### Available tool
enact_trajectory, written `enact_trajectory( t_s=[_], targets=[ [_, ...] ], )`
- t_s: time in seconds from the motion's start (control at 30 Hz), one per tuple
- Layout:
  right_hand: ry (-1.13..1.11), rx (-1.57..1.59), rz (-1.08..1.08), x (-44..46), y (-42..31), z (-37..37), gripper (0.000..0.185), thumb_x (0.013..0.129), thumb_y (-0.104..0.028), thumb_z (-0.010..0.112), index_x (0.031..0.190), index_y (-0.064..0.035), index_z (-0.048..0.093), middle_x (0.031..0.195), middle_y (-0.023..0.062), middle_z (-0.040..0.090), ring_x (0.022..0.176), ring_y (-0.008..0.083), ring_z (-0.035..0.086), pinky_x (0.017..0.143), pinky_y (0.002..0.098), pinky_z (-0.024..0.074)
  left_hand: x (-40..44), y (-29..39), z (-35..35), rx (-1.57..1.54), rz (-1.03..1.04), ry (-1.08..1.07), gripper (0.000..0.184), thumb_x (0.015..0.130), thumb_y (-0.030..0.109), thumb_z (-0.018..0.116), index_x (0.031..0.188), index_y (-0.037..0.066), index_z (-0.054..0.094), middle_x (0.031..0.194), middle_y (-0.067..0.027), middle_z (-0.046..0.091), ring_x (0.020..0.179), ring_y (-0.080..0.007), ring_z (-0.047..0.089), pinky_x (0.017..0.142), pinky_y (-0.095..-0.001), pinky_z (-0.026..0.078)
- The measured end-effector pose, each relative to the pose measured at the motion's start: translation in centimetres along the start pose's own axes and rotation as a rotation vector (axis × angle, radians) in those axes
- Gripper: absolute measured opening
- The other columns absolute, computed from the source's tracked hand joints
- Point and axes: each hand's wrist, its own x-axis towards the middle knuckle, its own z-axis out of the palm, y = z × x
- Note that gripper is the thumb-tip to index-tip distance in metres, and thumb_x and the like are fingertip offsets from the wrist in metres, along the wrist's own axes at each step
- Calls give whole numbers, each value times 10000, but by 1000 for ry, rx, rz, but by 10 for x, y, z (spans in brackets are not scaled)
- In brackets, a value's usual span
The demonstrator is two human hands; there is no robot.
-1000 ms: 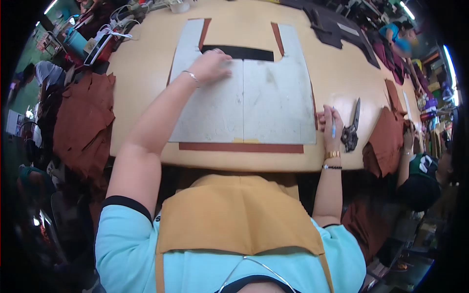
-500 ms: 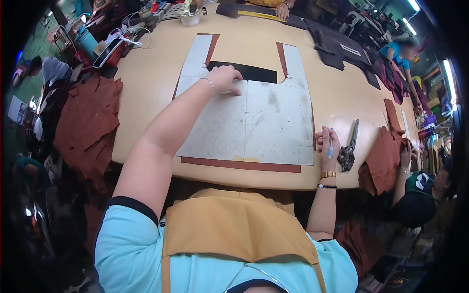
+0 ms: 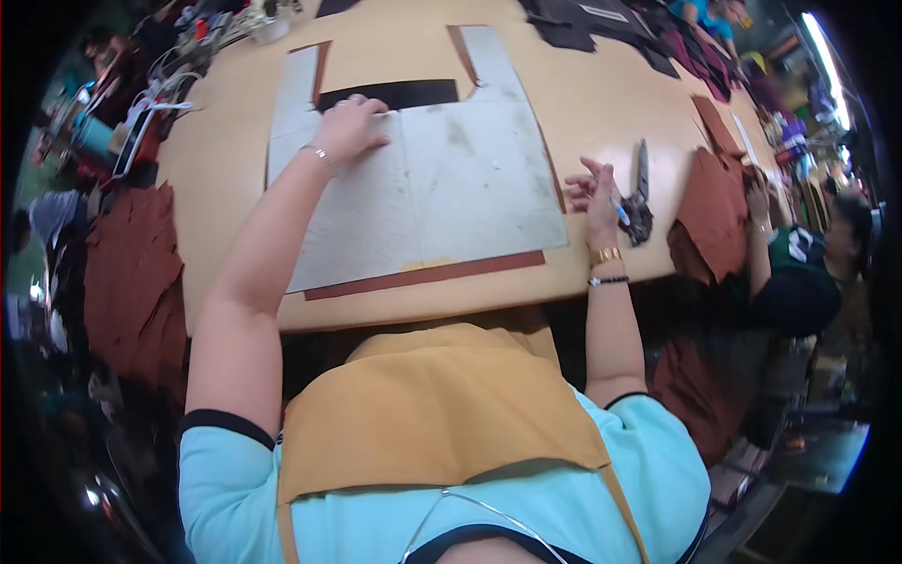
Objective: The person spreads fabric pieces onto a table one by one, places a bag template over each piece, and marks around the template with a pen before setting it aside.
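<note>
A pale grey U-shaped template [image 3: 451,188] lies on reddish-brown leather [image 3: 432,275], whose edges show along its near side and inner arms. A black flat bar [image 3: 413,95] lies across the template's notch. My left hand [image 3: 352,130] rests on the template at the bar's near edge, thumb apart from the bent fingers; its fingertips are partly hidden. My right hand [image 3: 594,199] is raised at the template's right edge, a light-blue pen [image 3: 621,212] held in it and pointing back past the thumb. Scissors [image 3: 642,183] with dark wrapped handles lie just right of that hand.
Brown leather pieces [image 3: 136,273] hang over the table's left edge, and more brown leather [image 3: 707,207] lies at the right, near another person's hand [image 3: 758,195]. Dark pieces [image 3: 601,21] lie at the far right. A phone [image 3: 134,141] and cables are at the left edge.
The view has shifted, so the table sits higher and further left in it. My right hand has turned, its fingers more spread, with the pen still in it. The left hand stays by the black bar.
</note>
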Motion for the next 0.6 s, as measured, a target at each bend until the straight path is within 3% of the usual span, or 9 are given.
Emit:
enact_trajectory(
  t_s=[0.17, 0.2, 0.3, 0.37, 0.43, 0.6],
  targets=[
    [35, 100, -24, 10, 2, -2, 618, 987, -541, 393, 1174, 2, 621, 847, 43, 616, 637, 56, 508, 521, 193, 438, -23, 6, 26, -62, -41, 161, 309, 842, 322, 669, 1090, 139, 643, 1209, -109, 571, 1131, -302, 545, 908, -390, 474],
    [59, 131, -23, 8, -5, 5, 494, 980, -437, 502, 1143, 10, 632, 832, 27, 609, 658, 61, 530, 546, 199, 456, -28, 11, 28, -112, -75, 159, 352, 859, 370, 636, 1118, 133, 628, 1237, -115, 564, 1187, -293, 514, 946, -445, 443],
    [92, 70, -81, 17, -10, 34, 337, 939, -271, 617, 1133, 4, 635, 834, 16, 617, 671, 60, 543, 572, 200, 467, -38, 19, 42, -48, -68, 247, 457, 854, 445, 613, 1175, 120, 597, 1284, -121, 550, 1259, -280, 461, 1007, -524, 364],
    [-54, 106, -47, 29, -9, 49, 278, 894, -151, 663, 1132, -10, 635, 895, 29, 657, 699, 63, 572, 613, 200, 487, -48, 28, 35, -69, -52, 252, 534, 850, 455, 616, 1221, 75, 565, 1303, -140, 544, 1246, -299, 476, 1021, -478, 356],
    [-117, -58, -109, 36, -16, 82, 276, 900, -157, 660, 1135, -14, 630, 927, 44, 679, 734, 72, 602, 645, 198, 498, -49, 24, 41, -92, -54, 255, 552, 856, 491, 590, 1244, 99, 556, 1345, -136, 512, 1305, -276, 419, 1044, -525, 315],
    [-343, -40, -150, 50, -2, 163, 242, 905, -168, 660, 1103, -28, 647, 923, 60, 695, 765, 84, 619, 672, 202, 498, -54, 23, 44, -128, -122, 274, 597, 840, 539, 594, 1279, 138, 544, 1382, -122, 470, 1347, -276, 354, 1081, -608, 240]
  ],
)
